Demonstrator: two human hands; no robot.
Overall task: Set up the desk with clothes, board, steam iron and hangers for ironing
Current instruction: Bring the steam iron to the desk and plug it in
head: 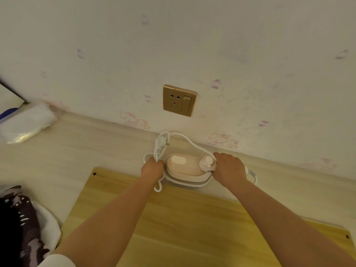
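Note:
A small pink and white steam iron [185, 167] lies on the pale desk [81, 151] at the far edge of a yellow wooden board [192, 224]. My right hand [230, 169] grips the iron's right end beside its round dial. My left hand [152, 169] is closed on the white power cord [192, 142], which loops along the wall, and the plug [160, 144] sticks up just above my fist. Dark patterned clothes [25, 224] lie on white fabric at the lower left.
A gold wall socket with a switch [179, 100] sits on the wall just above the iron. A clear plastic-wrapped white bundle [27, 123] lies at the desk's far left. The wall runs close behind the iron.

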